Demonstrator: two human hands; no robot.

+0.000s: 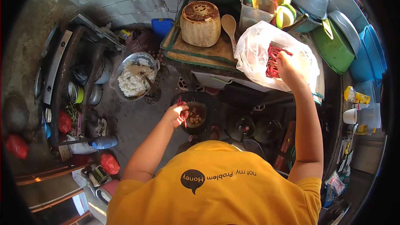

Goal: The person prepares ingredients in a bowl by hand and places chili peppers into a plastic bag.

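Observation:
Between the fingers of my left hand [176, 114] are a few thin red chili peppers [182, 118]. That hand is above the left edge of a dark round bowl [203, 107], which holds pale and reddish pieces of food [196, 117]. At the upper right, my right hand [291, 70] reaches into an open white plastic bag [254, 48]. Its fingers bend down onto a heap of red chilies [272, 64] in the bag. The fingertips are hidden, so a grip cannot be made out.
The bag lies on a wooden table [200, 54] beside a carved wooden container [200, 26], a wooden spoon [229, 26] and a clear plastic tub [254, 14]. Left of the bowl stands a pot [120, 59] of white rice [132, 79]. Basins [331, 47] stack at right; a shelf [59, 68] is left.

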